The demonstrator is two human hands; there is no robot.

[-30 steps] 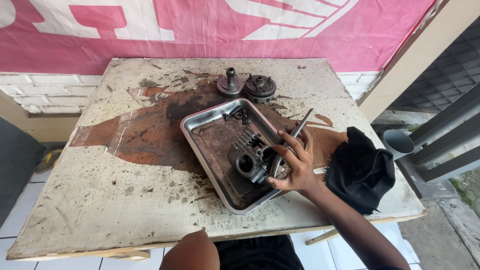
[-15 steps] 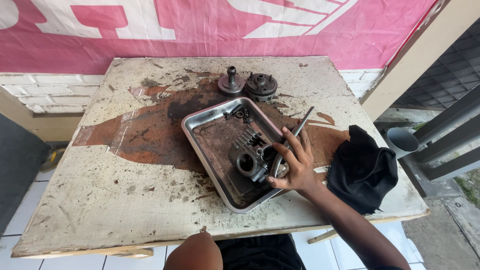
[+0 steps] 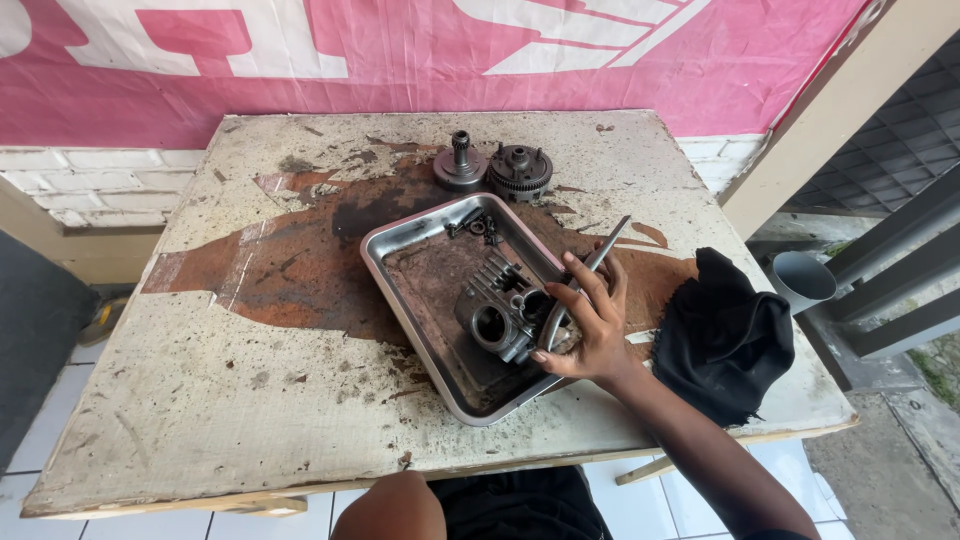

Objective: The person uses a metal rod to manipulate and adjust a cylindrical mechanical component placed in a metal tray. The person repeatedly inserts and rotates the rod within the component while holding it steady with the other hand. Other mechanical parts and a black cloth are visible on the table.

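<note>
Right hand (image 3: 590, 335) clamped on metal rod (image 3: 585, 280); long axis diagonal, tip pointing far-right, above tray (image 3: 400, 290) holding cylinder head (image 3: 500, 315).

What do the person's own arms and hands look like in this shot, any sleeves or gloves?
Only the right hand and its forearm show. Both are bare: no glove, no sleeve down to the frame's lower edge, and no watch, ring or band that can be made out. The fingers are slim, with short nails. The left hand is out of view.

Bare forearm, no sleeve — dark garment below — bare knee.
</note>
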